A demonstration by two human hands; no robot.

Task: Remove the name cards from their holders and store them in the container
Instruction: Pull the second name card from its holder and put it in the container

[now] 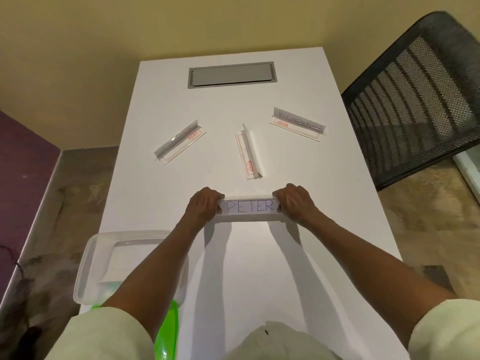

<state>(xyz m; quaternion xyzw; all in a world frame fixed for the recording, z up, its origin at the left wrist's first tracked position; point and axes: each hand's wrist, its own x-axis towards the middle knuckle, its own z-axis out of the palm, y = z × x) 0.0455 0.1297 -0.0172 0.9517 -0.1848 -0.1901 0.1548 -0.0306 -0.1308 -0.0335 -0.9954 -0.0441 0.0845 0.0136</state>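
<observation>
A clear acrylic holder with a white name card (248, 207) reading PETER in blue stands at the middle of the white table (233, 105). My left hand (205, 203) grips its left end and my right hand (294, 202) grips its right end. Three more clear holders lie flat farther back: one at the left (179, 142), one in the centre (248, 153), one at the right (297, 123) with faint writing on its card. A clear plastic container (104, 258) sits at the near left, under my left forearm, with a white card inside.
A grey cable hatch (231, 74) is set into the far end of the table. A black mesh chair (418, 100) stands at the right. A green lid (167, 333) lies at the near edge by the container. Wall lies beyond the table.
</observation>
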